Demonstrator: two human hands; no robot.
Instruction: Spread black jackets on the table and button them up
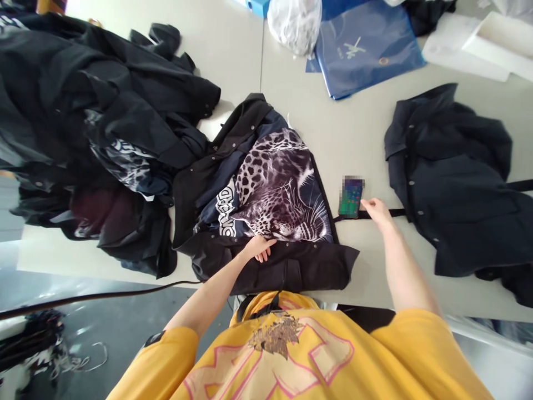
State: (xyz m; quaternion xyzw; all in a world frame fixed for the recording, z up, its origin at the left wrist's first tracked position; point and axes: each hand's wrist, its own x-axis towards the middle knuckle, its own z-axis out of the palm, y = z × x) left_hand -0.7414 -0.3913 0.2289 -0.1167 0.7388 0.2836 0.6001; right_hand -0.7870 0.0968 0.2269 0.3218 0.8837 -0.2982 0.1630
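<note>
A black jacket with a leopard-print lining lies spread open on the pale table right in front of me. My left hand rests on its near edge, fingers curled down onto the fabric. My right hand reaches to the right of the jacket, fingertips at the lower corner of a phone lying flat on the table with its screen lit. A thin black strap runs under that hand.
A big heap of dark jackets fills the table's left side. Another dark jacket lies flat at the right. At the far edge sit a blue bag, a clear plastic bag and white boxes. A cable hangs below the near left edge.
</note>
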